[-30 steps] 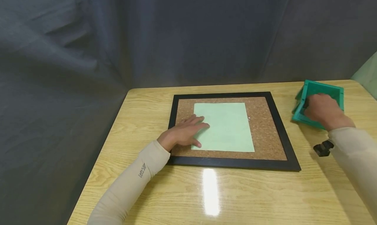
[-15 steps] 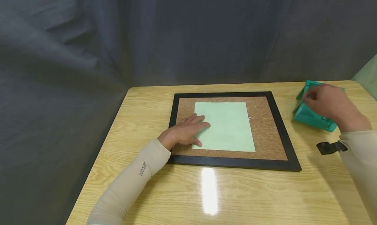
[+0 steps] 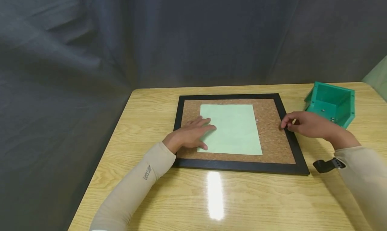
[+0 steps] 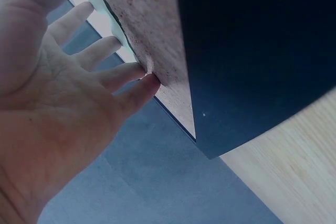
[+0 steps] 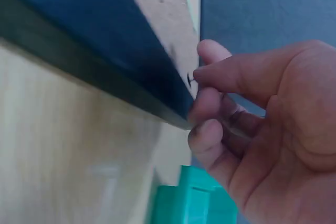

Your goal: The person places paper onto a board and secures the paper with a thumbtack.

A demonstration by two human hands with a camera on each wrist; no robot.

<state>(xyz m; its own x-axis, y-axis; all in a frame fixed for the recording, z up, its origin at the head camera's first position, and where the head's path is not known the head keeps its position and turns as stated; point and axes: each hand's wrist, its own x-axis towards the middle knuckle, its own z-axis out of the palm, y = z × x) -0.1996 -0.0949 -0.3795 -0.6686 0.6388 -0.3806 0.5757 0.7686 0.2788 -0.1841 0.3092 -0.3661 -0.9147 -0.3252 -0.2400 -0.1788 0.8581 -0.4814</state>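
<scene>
A light green sheet of paper [image 3: 231, 130] lies on a cork board [image 3: 272, 147] with a black frame. Spread over the paper's left edge, my left hand [image 3: 191, 135] rests with straight fingers; in the left wrist view its fingertips [image 4: 149, 82] touch the paper edge and cork. My right hand [image 3: 308, 123] hovers over the right side of the frame, thumb and fingers pinched together. A tiny push pin [image 5: 190, 80] shows dark at its fingertips in the right wrist view, mostly hidden by them. A small whitish speck [image 3: 257, 120] sits beside the paper's right edge.
Behind the right hand, a green plastic bin [image 3: 335, 96] stands at the table's back right, with a few small shiny pieces [image 3: 332, 119] inside. The wooden table [image 3: 145, 200] carries everything. A dark curtain [image 3: 211, 39] hangs along its back and left.
My right hand has come out of the green bin and moved left to the board's right frame, fingers pinched. The left hand has stayed on the paper.
</scene>
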